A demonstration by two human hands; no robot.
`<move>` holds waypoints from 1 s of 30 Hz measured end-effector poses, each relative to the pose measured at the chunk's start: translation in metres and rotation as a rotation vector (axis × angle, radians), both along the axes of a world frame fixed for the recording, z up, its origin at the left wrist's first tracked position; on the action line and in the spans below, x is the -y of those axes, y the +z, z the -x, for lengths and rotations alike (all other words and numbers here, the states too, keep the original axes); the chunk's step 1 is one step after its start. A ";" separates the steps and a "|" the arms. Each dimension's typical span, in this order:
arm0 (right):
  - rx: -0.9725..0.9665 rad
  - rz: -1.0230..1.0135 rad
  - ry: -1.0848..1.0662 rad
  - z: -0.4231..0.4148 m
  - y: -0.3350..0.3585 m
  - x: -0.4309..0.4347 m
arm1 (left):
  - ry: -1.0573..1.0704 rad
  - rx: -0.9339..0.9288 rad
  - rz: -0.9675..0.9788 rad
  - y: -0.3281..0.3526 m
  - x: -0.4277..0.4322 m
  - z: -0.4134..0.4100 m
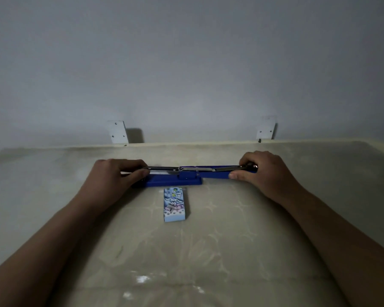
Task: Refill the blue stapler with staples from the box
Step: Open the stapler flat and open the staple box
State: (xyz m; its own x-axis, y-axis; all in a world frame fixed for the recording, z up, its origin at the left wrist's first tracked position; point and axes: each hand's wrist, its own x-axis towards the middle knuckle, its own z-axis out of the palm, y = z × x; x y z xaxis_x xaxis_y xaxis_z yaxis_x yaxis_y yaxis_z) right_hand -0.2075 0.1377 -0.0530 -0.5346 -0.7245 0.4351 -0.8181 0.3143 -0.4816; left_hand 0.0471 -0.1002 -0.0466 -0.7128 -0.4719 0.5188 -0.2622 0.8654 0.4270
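Observation:
The blue stapler (175, 180) lies swung fully open across the beige table, its metal staple channel facing up. My left hand (118, 176) pinches the channel's left end above the blue base. My right hand (262, 169) grips the blue top arm folded out to the right. Just in front of the stapler's hinge rests the small staple box (174, 204), pale blue with a cartoon print, lying flat and closed, touched by neither hand.
The table (186, 251) carries a faint pattern and white scuff marks near me. Its far edge meets a plain wall, where two white brackets (118, 131) (266, 129) stick up behind it.

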 end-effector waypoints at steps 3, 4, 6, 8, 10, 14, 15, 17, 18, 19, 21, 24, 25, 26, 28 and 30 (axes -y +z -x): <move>0.010 -0.010 -0.007 -0.002 0.000 0.001 | 0.015 -0.001 -0.004 -0.003 0.004 0.003; 0.018 -0.012 -0.015 -0.002 0.000 0.001 | 0.023 0.001 0.005 -0.003 0.005 0.004; 0.037 -0.019 -0.030 -0.004 0.000 0.001 | 0.033 0.007 -0.029 -0.002 0.004 0.002; 0.046 -0.040 -0.034 -0.007 -0.001 0.001 | 0.033 0.010 -0.093 0.000 0.003 0.001; 0.023 -0.068 -0.041 -0.010 0.000 0.003 | 0.033 0.015 -0.124 0.000 0.003 0.001; -0.188 -0.144 -0.071 -0.018 0.003 0.008 | 0.050 0.006 -0.181 0.004 0.000 0.002; -0.258 -0.146 -0.068 -0.021 0.003 0.011 | 0.051 0.002 -0.175 0.007 -0.002 0.002; -0.386 -0.134 -0.041 -0.029 0.005 0.014 | 0.064 -0.011 -0.132 0.011 -0.007 0.002; -0.432 -0.120 -0.010 -0.034 0.006 0.017 | 0.063 -0.024 -0.106 0.013 -0.010 0.002; -0.463 -0.102 0.028 -0.040 0.009 0.020 | 0.047 -0.045 -0.080 0.016 -0.013 0.002; -0.475 -0.062 0.123 -0.054 0.014 0.026 | -0.009 -0.080 -0.047 0.020 -0.020 0.002; -0.409 -0.009 0.262 -0.077 0.021 0.031 | -0.122 -0.050 -0.009 0.026 -0.030 0.003; -0.392 -0.006 0.308 -0.084 0.022 0.033 | -0.158 -0.020 0.018 0.026 -0.033 0.003; -0.385 -0.010 0.348 -0.090 0.023 0.034 | -0.191 0.014 0.041 0.026 -0.036 0.003; -0.406 -0.037 0.411 -0.099 0.025 0.036 | -0.228 0.085 0.043 0.025 -0.041 0.004; -0.446 -0.081 0.454 -0.105 0.027 0.038 | -0.240 0.135 0.028 0.023 -0.044 0.005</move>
